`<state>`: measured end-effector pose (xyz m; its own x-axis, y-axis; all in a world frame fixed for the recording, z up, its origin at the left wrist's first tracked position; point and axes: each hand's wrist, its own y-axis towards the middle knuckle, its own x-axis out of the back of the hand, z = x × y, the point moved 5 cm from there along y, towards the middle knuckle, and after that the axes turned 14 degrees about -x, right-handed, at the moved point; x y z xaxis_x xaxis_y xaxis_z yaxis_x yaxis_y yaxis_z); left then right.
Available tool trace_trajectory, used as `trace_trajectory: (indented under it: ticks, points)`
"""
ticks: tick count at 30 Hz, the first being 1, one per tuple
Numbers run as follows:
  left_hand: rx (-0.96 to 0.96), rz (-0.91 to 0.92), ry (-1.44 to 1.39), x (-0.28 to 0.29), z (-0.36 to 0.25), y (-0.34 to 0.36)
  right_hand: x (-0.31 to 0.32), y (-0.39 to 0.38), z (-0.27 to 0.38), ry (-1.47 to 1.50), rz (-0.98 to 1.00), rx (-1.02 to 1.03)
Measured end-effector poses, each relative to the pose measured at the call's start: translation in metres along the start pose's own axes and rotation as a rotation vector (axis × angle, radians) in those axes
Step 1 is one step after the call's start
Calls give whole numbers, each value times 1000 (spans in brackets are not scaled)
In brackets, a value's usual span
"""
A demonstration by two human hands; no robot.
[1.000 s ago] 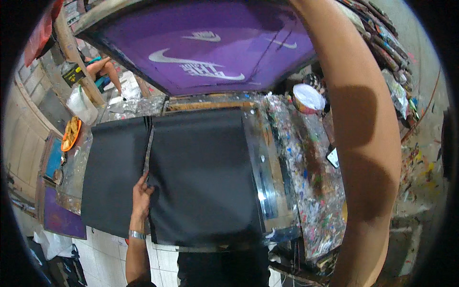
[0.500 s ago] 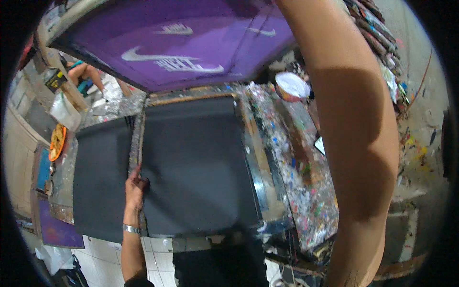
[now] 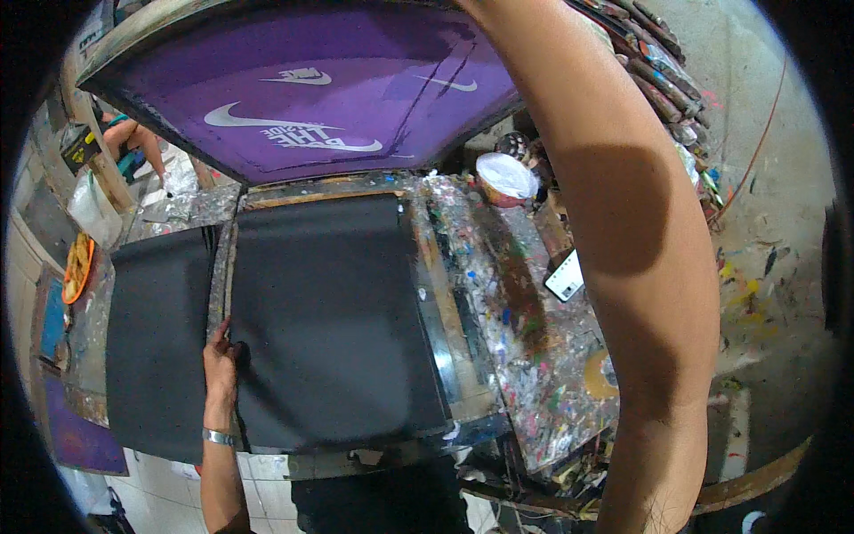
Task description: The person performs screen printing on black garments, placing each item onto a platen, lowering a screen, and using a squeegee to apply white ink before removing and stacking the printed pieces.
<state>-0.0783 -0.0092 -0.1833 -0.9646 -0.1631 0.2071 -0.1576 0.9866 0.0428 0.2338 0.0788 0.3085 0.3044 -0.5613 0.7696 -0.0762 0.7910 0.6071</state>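
Observation:
My left hand (image 3: pixel 220 365), a watch on its wrist, is at the left edge of a black sheet (image 3: pixel 325 303), its fingers closed on that edge beside a narrow strip of grey board. A second black sheet (image 3: pixel 156 338) lies left of the strip. Above them a tilted framed screen (image 3: pixel 320 116) shows purple mesh with white curved shapes and lettering. My right forearm (image 3: pixel 649 338) rises along the right and crosses the screen's upper right corner; my right hand is out of frame at the top.
An orange dish of food (image 3: pixel 78 265), a bucket (image 3: pixel 505 178) with a white top, a phone (image 3: pixel 565 276), a paint-splattered bench (image 3: pixel 516 383) and piled squeegees (image 3: pixel 654 84) surround the sheets. A person's bare leg (image 3: pixel 135 142) shows behind a post (image 3: pixel 98 191).
The whole view has shifted leftward. The right sheet now lies smoother, with more of the grey strip showing at its left edge. My left hand is still at that edge.

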Motion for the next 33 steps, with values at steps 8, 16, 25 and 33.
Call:
trace_trajectory:
  ticks: [8, 16, 25, 33]
  points:
    - [-188, 8, 100, -3, 3, 2, 5, -23, 8, -65, -62, -51]
    - [-530, -80, -350, -17, -188, -92, -16, -152, 12, -88, -239, 68]
    - [266, 10, -544, -19, -45, -220, -138, -391, -20, 103, 238, -13]
    - [-491, 302, 644, 5, -150, -189, -178, -409, -60, 99, 556, -130]
